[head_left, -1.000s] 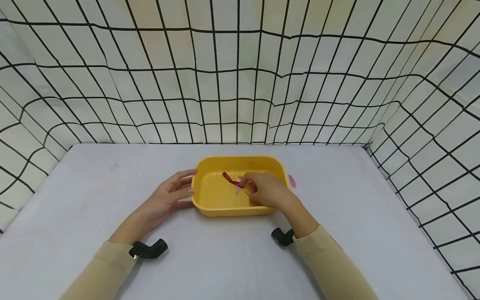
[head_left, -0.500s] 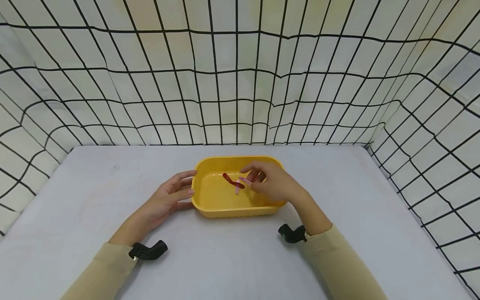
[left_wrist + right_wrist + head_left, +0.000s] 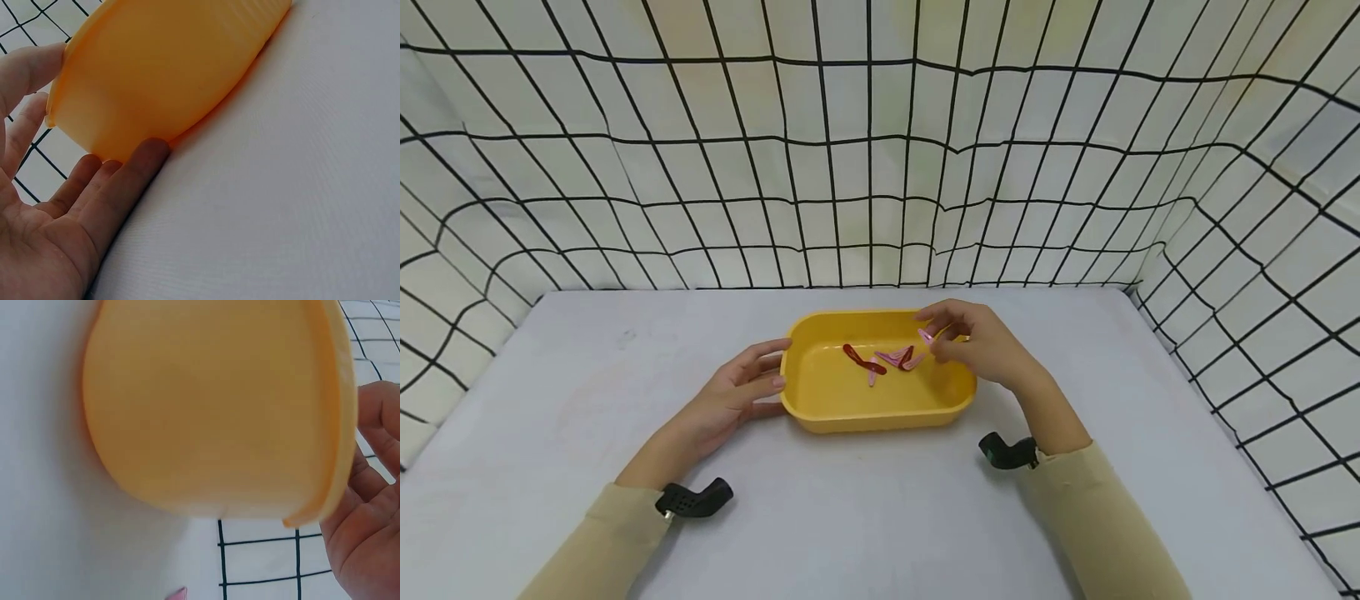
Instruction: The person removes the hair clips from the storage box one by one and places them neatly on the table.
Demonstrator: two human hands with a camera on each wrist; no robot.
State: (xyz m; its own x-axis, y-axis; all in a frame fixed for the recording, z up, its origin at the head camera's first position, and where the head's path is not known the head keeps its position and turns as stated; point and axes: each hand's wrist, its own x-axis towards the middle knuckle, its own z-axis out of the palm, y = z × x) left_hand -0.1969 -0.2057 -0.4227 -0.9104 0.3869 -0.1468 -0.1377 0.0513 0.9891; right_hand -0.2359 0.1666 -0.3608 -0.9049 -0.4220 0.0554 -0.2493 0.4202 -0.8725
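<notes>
A yellow plastic tray [image 3: 842,408] stands on the white table with several pink and red snap hair clips inside. One red hair clip [image 3: 863,360] lies near the middle, across a pink one. To its right, another red and some pink hair clips [image 3: 895,358] lie in a small cluster. My right hand [image 3: 981,342], over the tray's right end, pinches a pink hair clip [image 3: 926,337] between thumb and fingertips. My left hand [image 3: 730,392] rests its fairly straight fingers against the tray's left end; the left wrist view shows the fingertips [image 3: 153,150] touching the outer wall.
Black netting [image 3: 872,167] over a white backing rises behind the table and along both sides. Beside the tray's right end, a pink piece [image 3: 178,594] on the table shows at the lower edge of the right wrist view.
My right hand has risen from among the clips and moved right with a pink hair clip, uncovering the clips beneath. My left hand and the tray have hardly moved.
</notes>
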